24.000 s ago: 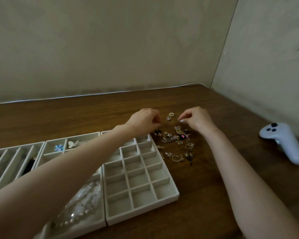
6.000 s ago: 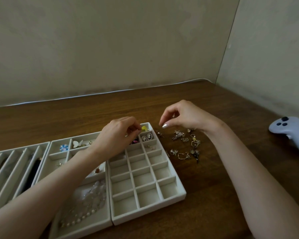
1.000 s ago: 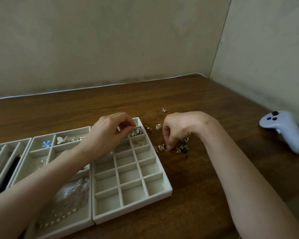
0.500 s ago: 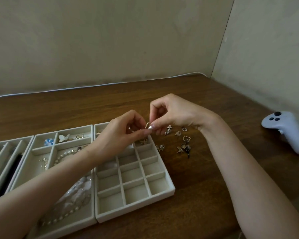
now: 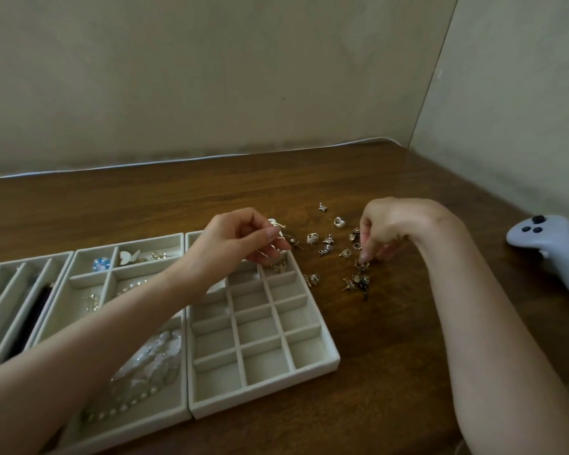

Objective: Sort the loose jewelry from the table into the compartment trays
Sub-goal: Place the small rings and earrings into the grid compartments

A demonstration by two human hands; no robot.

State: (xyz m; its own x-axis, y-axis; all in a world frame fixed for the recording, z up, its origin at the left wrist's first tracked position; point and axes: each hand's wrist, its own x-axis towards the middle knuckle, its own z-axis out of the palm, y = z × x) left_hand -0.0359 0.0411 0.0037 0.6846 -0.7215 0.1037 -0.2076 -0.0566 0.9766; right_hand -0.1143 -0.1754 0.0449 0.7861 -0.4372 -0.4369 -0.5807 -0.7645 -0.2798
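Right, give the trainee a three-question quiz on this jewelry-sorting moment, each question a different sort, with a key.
1. True or false: the left hand holds a small gold piece above the far corner of the grid tray.
2. Where do the right hand fingertips point? A) into the grid tray B) down at the loose jewelry on the table C) at the white controller
3. Fill in: the pearl strand lies in the tray to the ____ of the grid tray.

Key: 1 true; 2 B; 3 left
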